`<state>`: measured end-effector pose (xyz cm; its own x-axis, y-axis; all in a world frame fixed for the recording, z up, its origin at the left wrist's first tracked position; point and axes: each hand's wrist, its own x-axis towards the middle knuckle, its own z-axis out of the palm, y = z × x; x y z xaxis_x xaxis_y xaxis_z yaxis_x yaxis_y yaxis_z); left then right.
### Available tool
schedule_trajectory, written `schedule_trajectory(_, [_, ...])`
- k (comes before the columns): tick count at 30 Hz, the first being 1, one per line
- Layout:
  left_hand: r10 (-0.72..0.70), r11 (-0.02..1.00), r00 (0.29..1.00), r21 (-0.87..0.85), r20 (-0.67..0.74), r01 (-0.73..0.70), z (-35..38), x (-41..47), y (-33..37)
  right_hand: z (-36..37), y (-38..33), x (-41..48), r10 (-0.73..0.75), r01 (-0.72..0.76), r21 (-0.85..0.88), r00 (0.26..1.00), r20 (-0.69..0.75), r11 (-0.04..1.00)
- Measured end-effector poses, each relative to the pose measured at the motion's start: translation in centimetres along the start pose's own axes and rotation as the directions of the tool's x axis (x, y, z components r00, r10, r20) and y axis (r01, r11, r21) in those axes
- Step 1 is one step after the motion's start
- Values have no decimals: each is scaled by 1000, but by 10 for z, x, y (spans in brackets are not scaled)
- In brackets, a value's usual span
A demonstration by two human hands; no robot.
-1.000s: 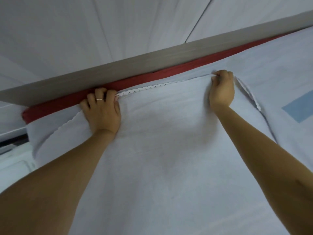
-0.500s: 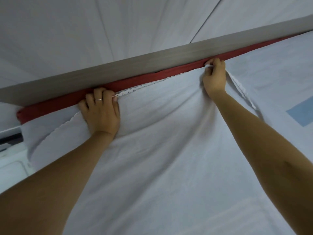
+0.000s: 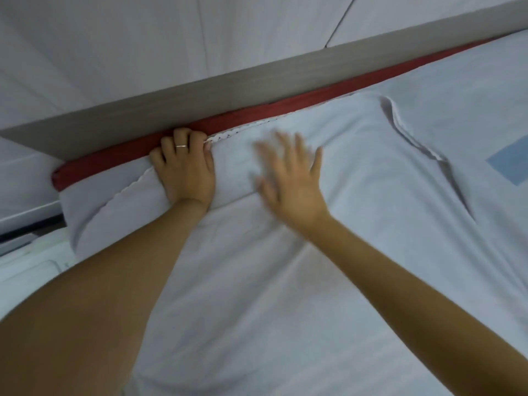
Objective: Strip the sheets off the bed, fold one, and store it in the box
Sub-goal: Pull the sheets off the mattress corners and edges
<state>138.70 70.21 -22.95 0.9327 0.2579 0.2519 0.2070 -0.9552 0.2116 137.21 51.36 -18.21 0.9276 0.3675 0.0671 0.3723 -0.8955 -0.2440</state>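
The white sheet [image 3: 257,281] lies folded over on the red mattress [image 3: 243,121], its scalloped edge gripped by the left hand [image 3: 184,170] while the blurred right hand [image 3: 291,178] is splayed and empty over it, so folding seems barely begun, with no box in sight.

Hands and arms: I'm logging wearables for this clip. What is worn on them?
Both forearms are bare: no sleeves, gloves or watch in view. The left hand wears a thin silvery ring. The right hand is motion-blurred; no ring is discernible.
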Motion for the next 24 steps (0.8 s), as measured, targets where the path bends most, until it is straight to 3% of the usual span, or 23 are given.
schedule_trajectory(1, [3, 1000, 1000, 7, 9, -3, -3, 0, 0, 5, -1, -31, -143, 154, -118, 985, 98, 981])
schedule_trajectory(2, [-2, 1000, 1000, 16, 31, 2, -5, 0, 1, 6, 15, -55, -162, 202, -216, 968, 190, 955])
schedule_trajectory(3, [-3, 1000, 998, 19, 66, 1, -9, -1, 1, 4, 36, -77, -37, 96, -282, 977, 208, 954])
schedule_trajectory(4, [-9, 1000, 992, 17, 122, 7, -12, 0, 1, -1, 63, -93, 195, -129, -324, 964, 181, 937])
schedule_trajectory(5, [-13, 1000, 984, 10, 179, 12, -16, 1, 2, -13, 86, -110, 471, -407, -332, 870, 142, 851])
schedule_trajectory(6, [-20, 1000, 974, 9, 225, 19, -21, 2, 3, -25, 104, -126, 710, -655, -303, 694, 119, 692])
schedule_trajectory(7, [-36, 999, 964, -2, 262, 38, -28, 6, 5, -37, 114, -139, 854, -816, -255, 509, 111, 519])
schedule_trajectory(8, [-57, 997, 956, -25, 287, 67, -36, 8, 7, -46, 113, -149, 912, -880, -241, 397, 101, 410])
schedule_trajectory(9, [-74, 994, 948, -54, 308, 95, -45, 9, 9, -50, 100, -155, 914, -880, -248, 396, 85, 404])
schedule_trajectory(11, [8, 994, 949, -109, 315, 28, -64, -5, 14, -43, 55, -160, 788, -756, -245, 613, 60, 607])
schedule_trajectory(13, [222, 972, 930, -142, 292, -187, -82, -43, 15, -26, -9, -161, 512, -482, -206, 849, 130, 852])
schedule_trajectory(14, [301, 951, 905, -165, 299, -262, -88, -66, 13, -18, -38, -160, 339, -302, -192, 919, 203, 934])
schedule_trajectory(16, [362, 930, 853, -202, 377, -306, -93, -116, 4, -9, -65, -169, 113, -55, -177, 935, 336, 983])
schedule_trajectory(17, [373, 927, 812, -206, 448, -312, -93, -140, -2, -9, -59, -178, 120, -50, -182, 912, 393, 982])
schedule_trajectory(18, [402, 915, 752, -202, 523, -349, -94, -167, -10, -10, -45, -196, 227, -152, -205, 876, 425, 967])
schedule_trajectory(20, [505, 851, 616, -230, 605, -472, -103, -215, -21, -20, -11, -248, 598, -507, -317, 692, 405, 802])
schedule_trajectory(21, [551, 813, 548, -260, 629, -520, -111, -235, -23, -30, 3, -275, 761, -674, -359, 531, 372, 645])
schedule_trajectory(23, [613, 730, 364, -325, 702, -601, -129, -270, -25, -52, 12, -311, 913, -866, -369, 207, 351, 339])
schedule_trajectory(24, [643, 677, 255, -380, 722, -630, -140, -284, -26, -60, 7, -318, 935, -890, -381, 121, 334, 251])
